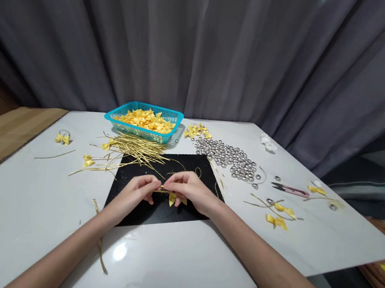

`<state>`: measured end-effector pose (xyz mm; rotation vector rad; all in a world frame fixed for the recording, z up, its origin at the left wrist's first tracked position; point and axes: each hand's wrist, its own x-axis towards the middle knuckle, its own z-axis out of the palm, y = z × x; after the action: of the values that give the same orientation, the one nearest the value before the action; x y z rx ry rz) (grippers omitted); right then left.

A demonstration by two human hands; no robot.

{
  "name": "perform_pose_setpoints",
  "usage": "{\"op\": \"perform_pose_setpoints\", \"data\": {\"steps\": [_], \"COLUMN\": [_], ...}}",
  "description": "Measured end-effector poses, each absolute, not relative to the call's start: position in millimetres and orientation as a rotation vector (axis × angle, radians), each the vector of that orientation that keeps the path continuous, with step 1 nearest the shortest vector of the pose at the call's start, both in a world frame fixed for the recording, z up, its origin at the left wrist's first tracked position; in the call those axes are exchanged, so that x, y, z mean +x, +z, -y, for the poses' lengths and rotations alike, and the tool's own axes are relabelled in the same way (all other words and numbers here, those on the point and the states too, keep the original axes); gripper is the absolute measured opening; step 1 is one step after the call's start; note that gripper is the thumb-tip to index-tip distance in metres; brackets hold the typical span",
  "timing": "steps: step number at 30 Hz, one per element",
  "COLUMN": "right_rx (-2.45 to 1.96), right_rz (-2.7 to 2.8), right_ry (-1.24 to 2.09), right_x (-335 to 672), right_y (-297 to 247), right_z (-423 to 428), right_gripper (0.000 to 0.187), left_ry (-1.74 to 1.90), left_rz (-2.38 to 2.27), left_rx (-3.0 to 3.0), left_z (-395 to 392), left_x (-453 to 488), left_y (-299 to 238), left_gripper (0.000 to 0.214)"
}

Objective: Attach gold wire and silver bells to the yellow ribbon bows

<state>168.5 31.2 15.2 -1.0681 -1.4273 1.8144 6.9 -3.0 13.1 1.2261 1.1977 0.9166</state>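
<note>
Both hands meet over a black mat in the middle of the white table. My right hand pinches a small yellow ribbon bow, which hangs below its fingers. My left hand has its fingers closed on a thin gold wire tie that runs to the bow. The two hands touch at the fingertips.
A teal basket of yellow bows stands at the back. In front of it lies a bundle of gold wire ties. Silver beads are heaped to the right, with pink snips and finished bows beyond. A grey curtain hangs behind.
</note>
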Motion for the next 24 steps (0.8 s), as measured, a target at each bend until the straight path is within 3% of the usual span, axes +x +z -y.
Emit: {"op": "perform_pose_setpoints", "data": {"steps": [12, 18, 24], "right_rx": [-1.136, -0.973, -0.972], "right_rz": [1.615, 1.627, 1.584], "right_ry": [1.691, 1.289, 1.167], "right_x": [167, 187, 220], "right_y": [18, 31, 33], "right_z": [-27, -42, -52], "right_gripper": [0.009, 0.015, 0.022], "left_ry": [0.941, 1.19, 0.741], "left_rz": [-1.2, -1.31, -1.336], "left_rx": [1.336, 1.564, 2.284], "left_z": [2, 9, 19], "left_x": [8, 13, 27], "left_y": [12, -4, -13], "left_gripper": [0.034, 0.034, 0.025]}}
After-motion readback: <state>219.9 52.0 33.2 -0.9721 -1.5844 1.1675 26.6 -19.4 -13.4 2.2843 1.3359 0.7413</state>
